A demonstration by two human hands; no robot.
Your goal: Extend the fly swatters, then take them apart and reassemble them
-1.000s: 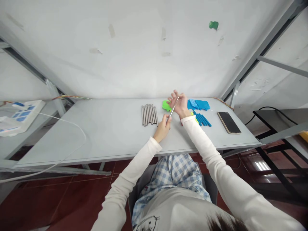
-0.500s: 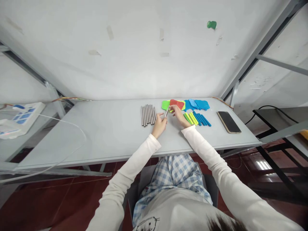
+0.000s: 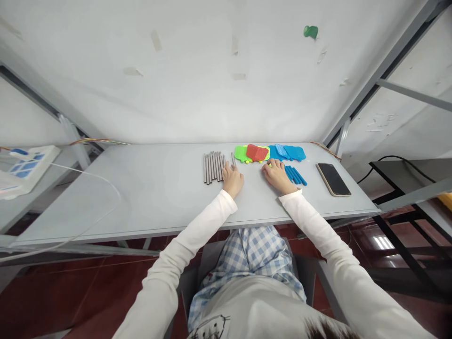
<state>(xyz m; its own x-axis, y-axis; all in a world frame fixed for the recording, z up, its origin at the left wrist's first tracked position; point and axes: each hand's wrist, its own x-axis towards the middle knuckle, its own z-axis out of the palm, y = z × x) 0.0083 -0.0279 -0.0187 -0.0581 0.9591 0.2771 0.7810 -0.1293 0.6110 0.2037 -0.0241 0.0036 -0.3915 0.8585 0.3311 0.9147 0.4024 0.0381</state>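
My left hand (image 3: pixel 233 181) rests on the table at the right end of a row of slim metal rods (image 3: pixel 213 168). Its fingers are closed around one metal rod (image 3: pixel 233 159), whose upper end sticks out past the fingertips. My right hand (image 3: pixel 277 176) lies over the yellow-green sticks and hides most of them. The fingers are curled, with a bit of a yellow-green stick (image 3: pixel 270 165) showing at the fingertips. Just right of that hand lie several blue sticks (image 3: pixel 295 175) side by side.
Behind the hands lie flat green pieces (image 3: pixel 241 153), a red piece (image 3: pixel 257 152) and blue pieces (image 3: pixel 295 152), overlapping. A phone (image 3: pixel 333 179) lies to the right. At the far left are a white device (image 3: pixel 31 169) and a pale cable (image 3: pixel 95 176).
My left hand has lowered its metal rod beside the row. My right hand has moved away from that rod, right and down onto the yellow-green sticks.
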